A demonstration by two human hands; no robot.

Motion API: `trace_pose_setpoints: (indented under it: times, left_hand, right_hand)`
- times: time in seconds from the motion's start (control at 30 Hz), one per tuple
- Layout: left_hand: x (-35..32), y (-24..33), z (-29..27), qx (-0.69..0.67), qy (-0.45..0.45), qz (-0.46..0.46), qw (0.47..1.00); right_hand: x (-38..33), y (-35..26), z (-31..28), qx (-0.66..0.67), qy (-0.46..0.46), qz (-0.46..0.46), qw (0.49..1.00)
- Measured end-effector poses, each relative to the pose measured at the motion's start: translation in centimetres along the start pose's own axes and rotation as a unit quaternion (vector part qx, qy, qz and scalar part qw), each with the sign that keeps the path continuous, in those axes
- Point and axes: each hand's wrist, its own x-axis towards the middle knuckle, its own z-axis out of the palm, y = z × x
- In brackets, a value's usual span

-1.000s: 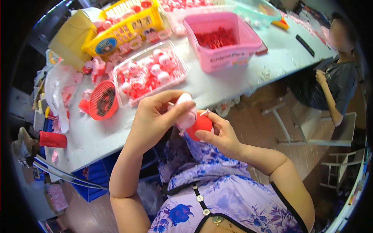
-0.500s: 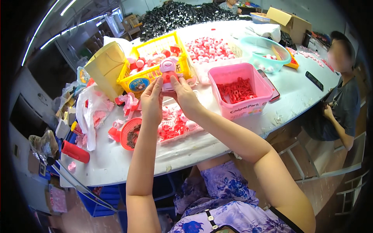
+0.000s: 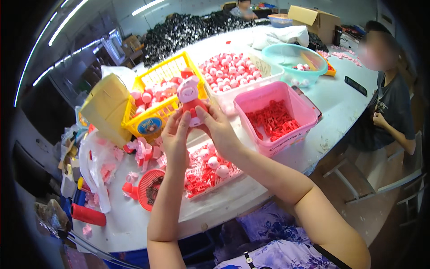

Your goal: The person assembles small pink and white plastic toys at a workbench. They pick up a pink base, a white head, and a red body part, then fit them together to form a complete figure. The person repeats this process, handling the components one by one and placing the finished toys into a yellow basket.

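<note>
A small toy figure (image 3: pixel 191 96) with a pale pink head and a red body is held upright between both hands, above the middle of the table. My left hand (image 3: pixel 176 133) grips its lower left side with thumb and fingers. On its other side my right hand (image 3: pixel 218 130) presses with the thumb near the base. Below my hands lies a shallow clear tray (image 3: pixel 214 187) of small red parts and round pink-and-white pieces. Just behind the toy stands a yellow basket (image 3: pixel 155 117) filled with pink and red pieces.
A pink tub (image 3: pixel 281 142) of red parts stands right of my hands, with a white bin (image 3: pixel 268 78) of round pieces behind it. Farther off are a teal basin (image 3: pixel 313 60) and a black heap (image 3: pixel 192 36). A red fan (image 3: pixel 152 190) lies left; another person (image 3: pixel 389 98) sits right.
The view has shifted, so the table sits lower in it. The toy is still in both hands, now tilted slightly left, its head turned.
</note>
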Motion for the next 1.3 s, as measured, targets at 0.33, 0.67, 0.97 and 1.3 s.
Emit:
trace_pose_setpoints:
  times: [0.33, 0.67, 0.97, 1.3]
  left_hand:
    - [-1.6, 0.1, 1.6, -0.095, 0.013, 0.014, 0.995]
    - [-1.4, 0.6, 1.4, 0.025, 0.008, -0.023, 0.999]
    - [2.4, 2.0, -1.5, -0.055, 0.073, -0.098, 0.991]
    - [7.5, -2.6, -4.3, 0.111, 0.134, -0.083, 0.981]
  right_hand:
    - [-1.2, -1.0, -0.1, -0.033, -0.014, -0.005, 0.999]
    - [-0.2, 0.4, -0.8, -0.057, -0.003, -0.006, 0.998]
    - [0.8, 3.4, -3.3, -0.277, -0.007, 0.024, 0.96]
    - [3.9, 3.7, -6.3, -0.031, 0.152, 0.165, 0.974]
